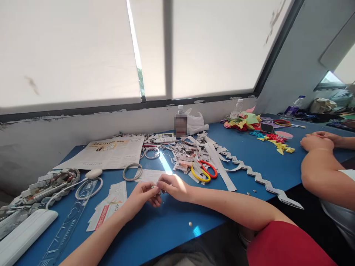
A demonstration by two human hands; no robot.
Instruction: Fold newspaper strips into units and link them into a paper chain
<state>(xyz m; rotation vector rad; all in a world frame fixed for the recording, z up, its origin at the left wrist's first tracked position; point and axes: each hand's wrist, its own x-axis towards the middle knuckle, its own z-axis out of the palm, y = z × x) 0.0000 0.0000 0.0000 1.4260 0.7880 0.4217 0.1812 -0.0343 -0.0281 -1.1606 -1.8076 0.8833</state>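
One blue table (166,231) runs along a white wall (149,117) beneath a window with pale blinds (216,48). Cut paper strips (186,147) are heaped over its middle, red-and-yellow scissors (208,175) among them, with a newspaper (116,157) to the left and a folded paper chain (260,179) to the right. Over the near part, both forearms reach in and the hands meet. Bent fingers of the left hand (146,193) pinch a small pale piece (154,186); the right hand (176,187) curls against it, fingertips close together, though I can't tell whether they grip it too.
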